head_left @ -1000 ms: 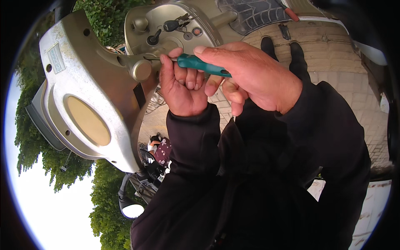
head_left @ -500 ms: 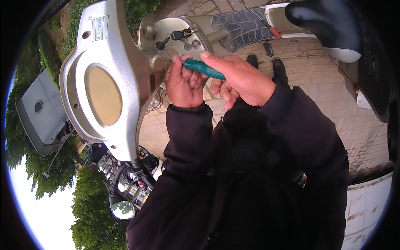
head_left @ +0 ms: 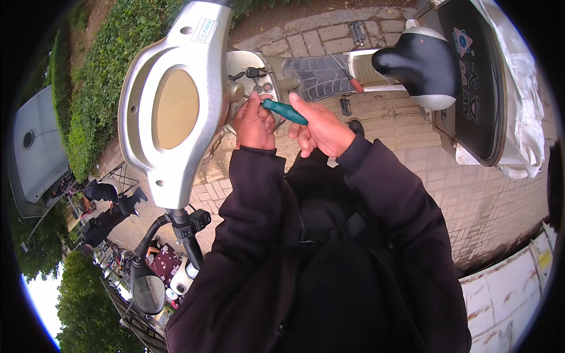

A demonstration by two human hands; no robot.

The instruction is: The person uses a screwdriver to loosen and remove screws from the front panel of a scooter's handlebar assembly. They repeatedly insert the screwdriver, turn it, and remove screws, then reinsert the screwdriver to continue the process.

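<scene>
A green-handled screwdriver point(head_left: 285, 111) lies across my two hands, its shaft end toward the scooter's silver handlebar cover point(head_left: 203, 70). My right hand point(head_left: 329, 130) is closed on the handle, thumb along the top and the other fingers loosely curled below. At the shaft end, my left hand point(head_left: 256, 126) has thumb and fingers pinched together close to the cover's edge. Those fingers hide most of the shaft, and the tip's exact contact is hard to make out. Just beyond them, a bunch of keys point(head_left: 254, 72) sits at the scooter's inner panel point(head_left: 241, 60).
A red-handled screwdriver point(head_left: 356, 86) rests on the dark footboard mat point(head_left: 315, 75). Right of it stand the black saddle point(head_left: 419, 62) and a black box lid point(head_left: 477, 88). A mirror point(head_left: 148, 294) juts out near left. Hedge point(head_left: 112, 82) and people point(head_left: 106, 220) are farther off.
The view has shifted, so the scooter's front sits farther right and more of its rear shows. My hands keep nearly the same hold on the screwdriver.
</scene>
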